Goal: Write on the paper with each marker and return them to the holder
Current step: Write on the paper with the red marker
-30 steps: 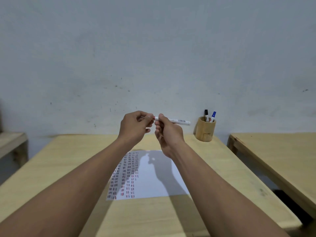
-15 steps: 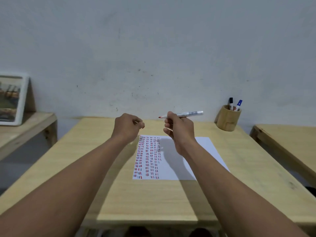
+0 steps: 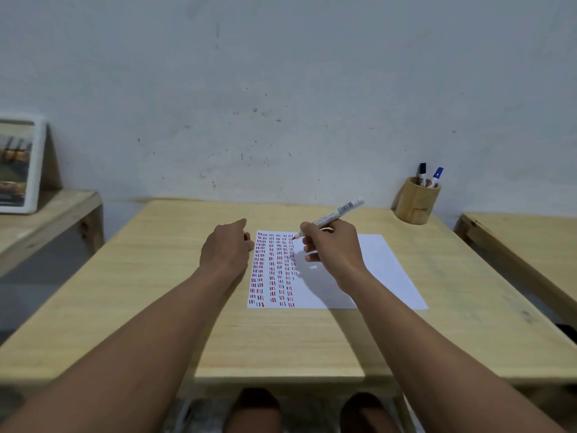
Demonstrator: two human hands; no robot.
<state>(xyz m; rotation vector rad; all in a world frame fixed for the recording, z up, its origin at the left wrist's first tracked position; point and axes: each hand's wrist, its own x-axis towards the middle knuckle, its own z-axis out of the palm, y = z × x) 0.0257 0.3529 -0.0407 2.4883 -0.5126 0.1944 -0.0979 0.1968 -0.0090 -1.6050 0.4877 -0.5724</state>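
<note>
A white sheet of paper (image 3: 387,270) lies on the wooden table (image 3: 156,276), its left part filled with columns of short red, black and blue strokes. My right hand (image 3: 334,248) grips an uncapped red marker (image 3: 338,212), tip pointing down-left just above the top of the strokes. My left hand (image 3: 226,248) rests closed at the paper's left edge, with a dark red bit, probably the cap (image 3: 247,236), showing at its fingers. A round wooden holder (image 3: 416,204) at the table's back right holds a black marker (image 3: 422,173) and a blue marker (image 3: 436,176).
A second wooden table (image 3: 530,245) stands to the right across a narrow gap. On the left, a low wooden bench (image 3: 46,220) carries a framed picture (image 3: 18,167) leaning on the wall. My knees show under the table's front edge.
The two hands came apart, uncapping the marker. Both hands dropped toward the paper, and the marker tip now points down at the sheet. My view tilted downward.
</note>
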